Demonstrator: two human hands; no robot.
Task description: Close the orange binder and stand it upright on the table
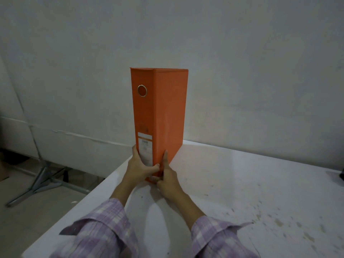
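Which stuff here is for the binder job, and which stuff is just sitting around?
For the job:
orange binder, closed and standing up
left hand and right hand, both holding its bottom end
white table it stands on

Just sitting around:
metal stand legs on the floor
dark object at the table's far right edge, too cut off to name
specks on the table

One orange binder stands on one white worktop. The binder's spine carries one metal finger ring and one white label. Two hands are in view, the left hand and the right hand, each coming out of one checked purple sleeve, two sleeves in all. One metal stand sits on the floor at the left.
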